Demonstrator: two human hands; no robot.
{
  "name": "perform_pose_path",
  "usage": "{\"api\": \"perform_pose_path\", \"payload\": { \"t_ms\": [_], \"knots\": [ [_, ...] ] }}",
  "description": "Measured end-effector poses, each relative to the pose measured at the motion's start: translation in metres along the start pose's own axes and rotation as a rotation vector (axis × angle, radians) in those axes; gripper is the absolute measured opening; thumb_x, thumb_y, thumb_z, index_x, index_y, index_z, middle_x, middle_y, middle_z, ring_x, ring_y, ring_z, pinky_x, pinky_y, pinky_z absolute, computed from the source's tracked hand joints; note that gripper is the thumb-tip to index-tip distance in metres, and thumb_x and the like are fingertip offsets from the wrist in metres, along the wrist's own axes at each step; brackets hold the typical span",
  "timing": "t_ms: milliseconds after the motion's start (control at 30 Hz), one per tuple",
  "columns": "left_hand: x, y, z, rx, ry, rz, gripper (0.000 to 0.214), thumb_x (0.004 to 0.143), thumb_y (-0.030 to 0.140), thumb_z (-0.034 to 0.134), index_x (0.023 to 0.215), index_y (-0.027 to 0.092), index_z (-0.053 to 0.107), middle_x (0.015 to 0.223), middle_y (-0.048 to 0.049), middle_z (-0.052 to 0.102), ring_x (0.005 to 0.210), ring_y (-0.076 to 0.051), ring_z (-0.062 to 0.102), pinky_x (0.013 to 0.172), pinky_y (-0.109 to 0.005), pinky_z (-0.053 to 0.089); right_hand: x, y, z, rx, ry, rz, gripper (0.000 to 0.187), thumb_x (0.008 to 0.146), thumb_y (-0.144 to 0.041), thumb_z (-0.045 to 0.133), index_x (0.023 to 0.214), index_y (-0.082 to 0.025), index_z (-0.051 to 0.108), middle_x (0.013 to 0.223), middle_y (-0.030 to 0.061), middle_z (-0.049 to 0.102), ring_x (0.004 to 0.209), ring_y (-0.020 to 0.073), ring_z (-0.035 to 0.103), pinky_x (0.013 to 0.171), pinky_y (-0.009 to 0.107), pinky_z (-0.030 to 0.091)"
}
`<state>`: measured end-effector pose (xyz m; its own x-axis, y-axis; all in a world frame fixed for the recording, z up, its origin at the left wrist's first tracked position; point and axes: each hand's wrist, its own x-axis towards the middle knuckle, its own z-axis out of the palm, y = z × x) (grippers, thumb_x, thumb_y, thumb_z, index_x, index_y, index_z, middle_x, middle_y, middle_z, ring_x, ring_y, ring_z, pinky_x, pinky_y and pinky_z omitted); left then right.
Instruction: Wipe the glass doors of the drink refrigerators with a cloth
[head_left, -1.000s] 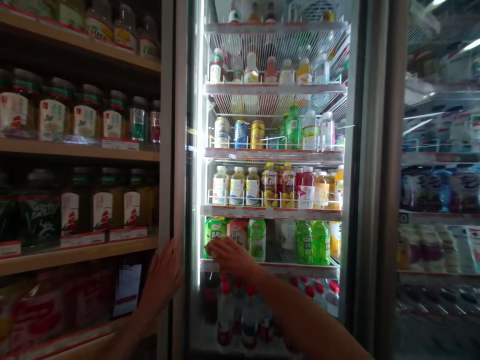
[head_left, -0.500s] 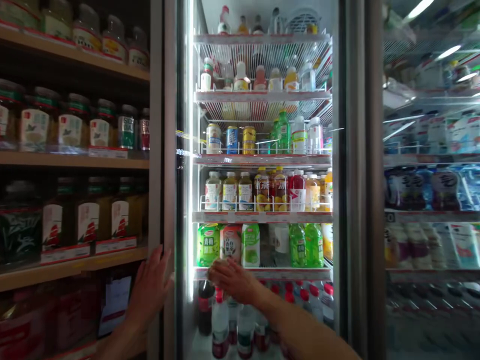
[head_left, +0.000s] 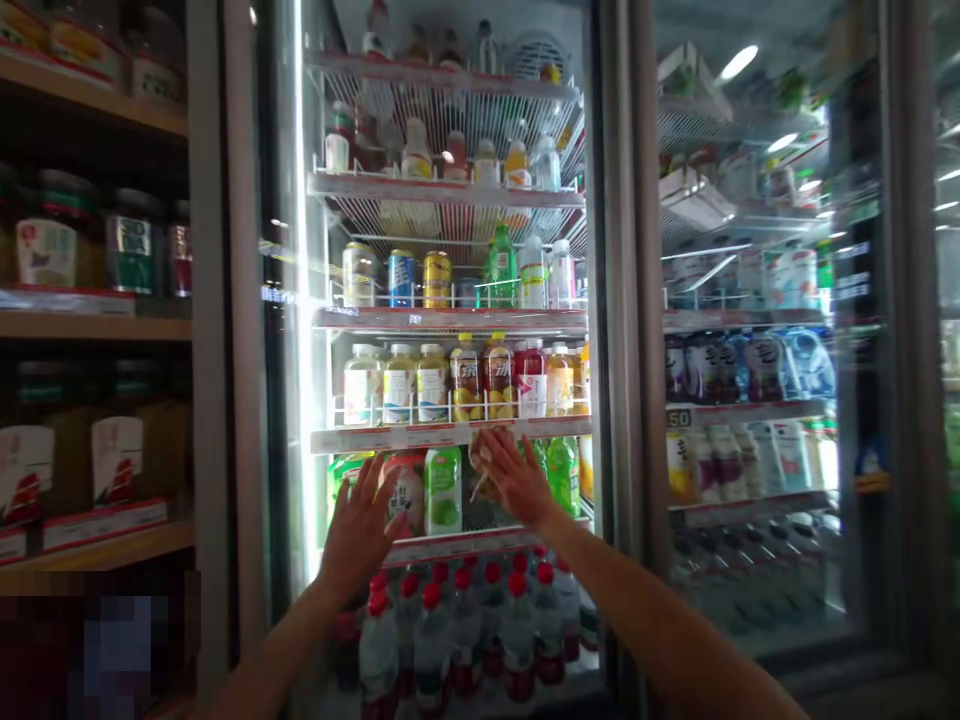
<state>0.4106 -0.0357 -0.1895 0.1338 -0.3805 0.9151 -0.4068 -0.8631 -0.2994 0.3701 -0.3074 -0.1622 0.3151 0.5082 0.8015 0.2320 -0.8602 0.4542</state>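
My left hand [head_left: 361,530], fingers spread, is at the glass door [head_left: 457,235] of a lit drinks cooler, in front of the green and red drink bottles on a lower shelf. Whether its palm touches the glass I cannot tell. Higher and to the right, my right hand [head_left: 519,482] is closed over a crumpled, pale brown cloth [head_left: 487,447], mostly hidden under the fingers and blurred. It is at the door just below a shelf edge [head_left: 450,433], right of a green-and-white bottle [head_left: 443,490].
Metal door frames [head_left: 634,350] stand to both sides of the pane. On the left, a wooden shelf [head_left: 97,325] holds jars and bottles. A second glass-fronted cooler [head_left: 750,365] with drinks is on the right. Red-capped bottles [head_left: 517,635] fill the cooler's bottom.
My left hand has moved from the left door frame to in front of the glass. My right hand has gone up and right across the door. The view has shifted right.
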Motion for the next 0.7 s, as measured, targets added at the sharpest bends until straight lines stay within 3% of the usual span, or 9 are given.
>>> {"api": "perform_pose_path", "payload": {
  "t_ms": [100, 267, 333, 400, 533, 600, 700],
  "knots": [
    [0.010, 0.015, 0.007, -0.004, -0.022, -0.036, 0.055, 0.083, 0.035, 0.043, 0.133, 0.014, 0.038, 0.146, -0.0158, 0.027, 0.137, -0.028, 0.018, 0.107, -0.049, 0.021, 0.010, 0.009, -0.006, -0.018, 0.046, 0.136, 0.053, 0.083, -0.033, 0.056, 0.133, -0.025, 0.041, 0.147, 0.0086, 0.027, 0.138, 0.0262, 0.016, 0.111, 0.052, 0.008],
    [0.015, 0.038, 0.013, -0.029, -0.068, -0.101, 0.056, 0.083, 0.039, 0.044, 0.134, 0.017, 0.038, 0.147, -0.0124, 0.026, 0.138, -0.029, 0.015, 0.107, -0.052, 0.020, -0.058, -0.011, 0.007, -0.028, 0.004, -0.053, 0.041, 0.086, -0.027, 0.051, 0.126, -0.028, 0.048, 0.144, 0.0038, 0.036, 0.136, 0.0217, 0.023, 0.112, 0.049, 0.008],
    [0.015, 0.042, 0.015, -0.034, -0.070, -0.116, 0.056, 0.083, 0.040, 0.043, 0.134, 0.016, 0.039, 0.147, -0.0132, 0.026, 0.138, -0.031, 0.012, 0.106, -0.053, 0.021, -0.070, -0.005, 0.006, -0.027, -0.025, -0.092, 0.040, 0.086, -0.026, 0.050, 0.126, -0.030, 0.048, 0.143, 0.0010, 0.036, 0.135, 0.0197, 0.025, 0.113, 0.048, 0.009],
    [0.014, 0.043, 0.017, -0.041, -0.070, -0.119, 0.057, 0.084, 0.040, 0.042, 0.135, 0.015, 0.037, 0.147, -0.0144, 0.024, 0.138, -0.031, 0.010, 0.105, -0.054, 0.022, -0.058, 0.014, -0.002, -0.040, -0.004, -0.002, 0.041, 0.086, -0.027, 0.051, 0.127, -0.030, 0.047, 0.144, 0.0018, 0.035, 0.135, 0.0208, 0.024, 0.112, 0.049, 0.010],
    [0.014, 0.044, 0.021, -0.059, -0.067, -0.139, 0.058, 0.085, 0.042, 0.040, 0.136, 0.015, 0.034, 0.148, -0.0148, 0.021, 0.138, -0.031, 0.007, 0.106, -0.055, 0.021, -0.027, 0.054, -0.020, -0.082, 0.104, 0.343, 0.050, 0.084, -0.023, 0.050, 0.133, -0.024, 0.041, 0.147, 0.0086, 0.029, 0.138, 0.0266, 0.015, 0.109, 0.052, 0.014],
    [0.014, 0.045, 0.021, -0.063, -0.059, -0.141, 0.058, 0.085, 0.042, 0.041, 0.136, 0.015, 0.035, 0.148, -0.0156, 0.021, 0.138, -0.032, 0.007, 0.105, -0.056, 0.020, -0.040, 0.057, -0.018, -0.097, 0.136, 0.422, 0.054, 0.084, -0.019, 0.047, 0.137, -0.022, 0.036, 0.148, 0.0096, 0.025, 0.138, 0.0270, 0.014, 0.108, 0.052, 0.018],
    [0.015, 0.047, 0.022, -0.071, -0.036, -0.143, 0.059, 0.085, 0.040, 0.042, 0.137, 0.014, 0.032, 0.148, -0.0169, 0.021, 0.138, -0.032, 0.006, 0.105, -0.057, 0.019, -0.086, 0.046, -0.006, -0.117, 0.171, 0.439, 0.057, 0.086, -0.016, 0.041, 0.141, -0.022, 0.027, 0.150, 0.0088, 0.019, 0.138, 0.0266, 0.013, 0.106, 0.051, 0.025]
  ]
}}
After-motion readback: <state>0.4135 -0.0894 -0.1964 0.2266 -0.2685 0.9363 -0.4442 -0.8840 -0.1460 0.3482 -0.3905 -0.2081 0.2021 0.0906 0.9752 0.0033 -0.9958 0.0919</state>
